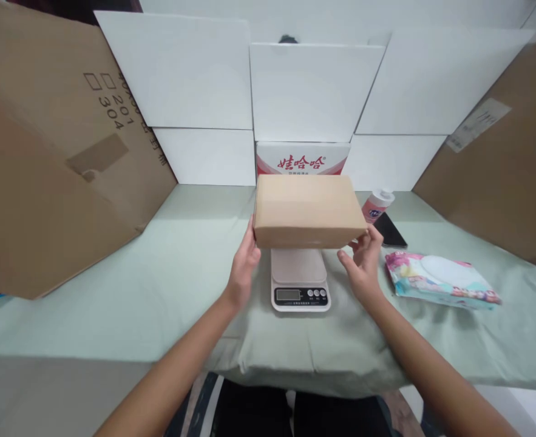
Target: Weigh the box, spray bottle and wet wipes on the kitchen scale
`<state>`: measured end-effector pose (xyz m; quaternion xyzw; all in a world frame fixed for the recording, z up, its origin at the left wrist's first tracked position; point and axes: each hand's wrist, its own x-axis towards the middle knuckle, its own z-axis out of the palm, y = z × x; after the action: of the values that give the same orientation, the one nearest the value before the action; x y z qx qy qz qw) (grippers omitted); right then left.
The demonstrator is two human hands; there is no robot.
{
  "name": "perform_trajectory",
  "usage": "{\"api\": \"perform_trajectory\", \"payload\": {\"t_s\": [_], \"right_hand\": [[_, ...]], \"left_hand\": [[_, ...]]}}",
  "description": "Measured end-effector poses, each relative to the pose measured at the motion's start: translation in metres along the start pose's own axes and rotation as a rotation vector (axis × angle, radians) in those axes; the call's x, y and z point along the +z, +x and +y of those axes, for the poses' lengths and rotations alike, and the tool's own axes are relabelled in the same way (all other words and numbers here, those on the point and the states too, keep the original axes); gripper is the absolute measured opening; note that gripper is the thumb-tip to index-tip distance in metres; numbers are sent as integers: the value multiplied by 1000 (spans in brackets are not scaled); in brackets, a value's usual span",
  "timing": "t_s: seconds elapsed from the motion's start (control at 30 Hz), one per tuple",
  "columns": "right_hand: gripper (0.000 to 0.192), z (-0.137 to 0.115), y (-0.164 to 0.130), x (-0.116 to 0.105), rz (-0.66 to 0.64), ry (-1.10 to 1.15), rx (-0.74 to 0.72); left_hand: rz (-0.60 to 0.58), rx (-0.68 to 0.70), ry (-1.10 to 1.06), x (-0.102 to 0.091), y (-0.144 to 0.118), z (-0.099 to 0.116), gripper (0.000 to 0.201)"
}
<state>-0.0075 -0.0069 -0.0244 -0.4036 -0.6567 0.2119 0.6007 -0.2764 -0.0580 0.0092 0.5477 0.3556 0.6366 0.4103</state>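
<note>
A plain brown cardboard box (308,209) lies flat over the platform of a small white kitchen scale (299,284) at the middle of the table. My left hand (244,264) presses against the box's left end. My right hand (363,262) has its fingertips at the box's lower right corner. The scale's display and buttons face me, and the box hides the back of its platform. Whether the box rests on the scale or is held just above it, I cannot tell.
A pale green cloth covers the table (167,285). To the right lie a wet wipes pack (441,280), a dark phone (390,230) and a small white bottle (377,204). Large cardboard sheets (44,158) and white panels (313,91) wall the sides and back.
</note>
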Motion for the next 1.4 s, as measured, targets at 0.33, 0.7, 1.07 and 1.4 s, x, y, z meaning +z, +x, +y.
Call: {"api": "perform_trajectory", "payload": {"t_s": [0.33, 0.7, 1.07, 1.4], "right_hand": [[62, 10, -46, -3, 79, -6, 2], [60, 11, -47, -5, 58, -22, 5], [69, -7, -42, -13, 12, 12, 2], [74, -10, 48, 10, -68, 21, 24]], "left_hand": [[51, 14, 34, 2, -61, -36, 88], [42, 31, 20, -2, -58, -29, 84], [32, 34, 31, -9, -63, -38, 87], [126, 78, -44, -6, 51, -23, 64]]}}
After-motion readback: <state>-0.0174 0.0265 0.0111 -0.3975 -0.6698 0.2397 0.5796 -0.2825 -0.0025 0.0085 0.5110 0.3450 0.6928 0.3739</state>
